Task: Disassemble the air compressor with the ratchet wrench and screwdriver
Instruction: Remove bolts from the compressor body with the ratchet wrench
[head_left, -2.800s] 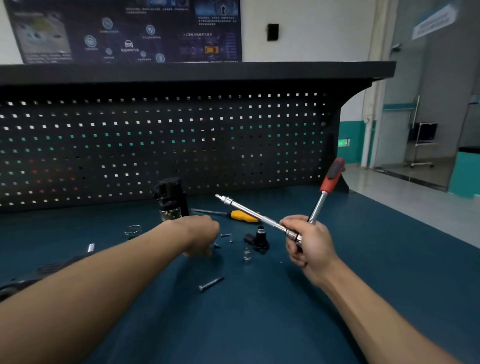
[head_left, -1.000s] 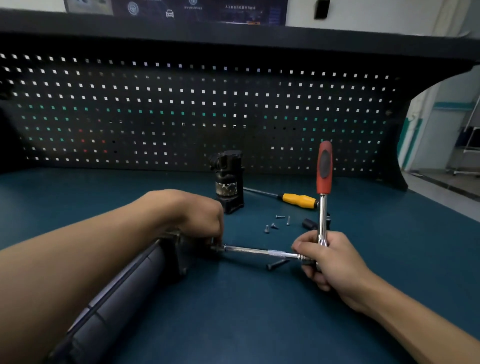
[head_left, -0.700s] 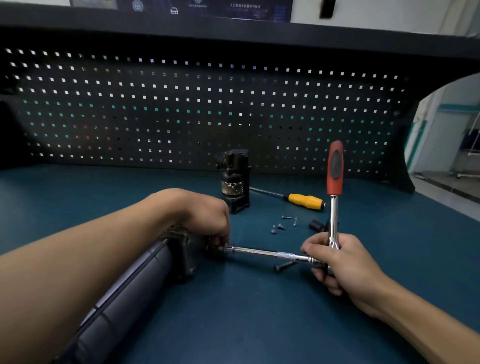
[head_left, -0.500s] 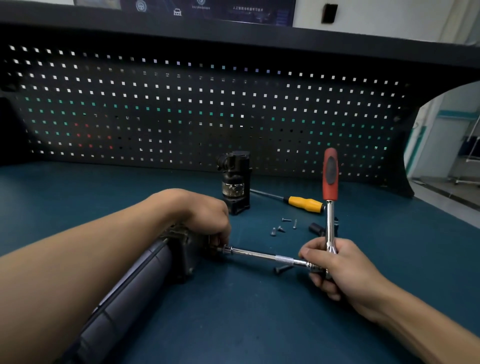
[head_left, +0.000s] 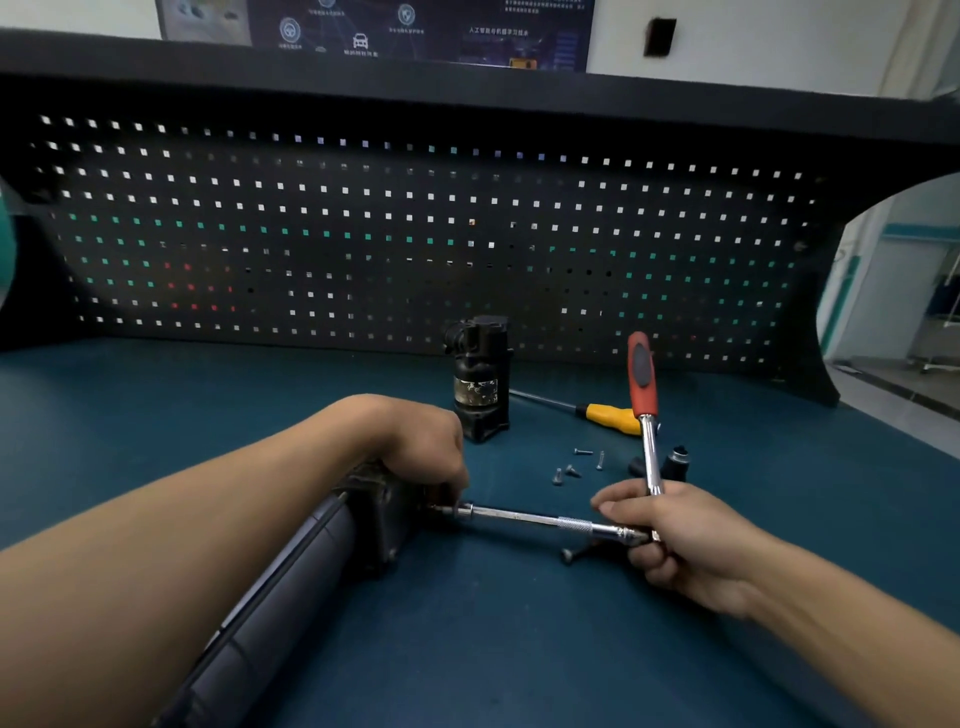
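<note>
- Air compressor (head_left: 311, 571): it lies on the blue bench (head_left: 519, 665) at near left, its dark end housing pointing right. A few seconds ago you had no tool on it; now the wrench is engaged in that end, so I judge you are loosening a bolt there
- Left hand (head_left: 426, 447): your forearm lies along the body and your fingers are clenched over the housing, steadying it. I cannot tell whether the tips also pinch the socket
- Right hand (head_left: 675, 535): it is wrapped round the head of the ratchet wrench (head_left: 644, 410), palm towards you
- Ratchet wrench: its extension runs level into the housing. The red handle, upright half a second ago, now leans slightly left, which suggests a working stroke
- Screwdriver (head_left: 610, 415): it lies idle at the far right
- Loose screws (head_left: 571, 470): they lie scattered just beyond the extension
</note>
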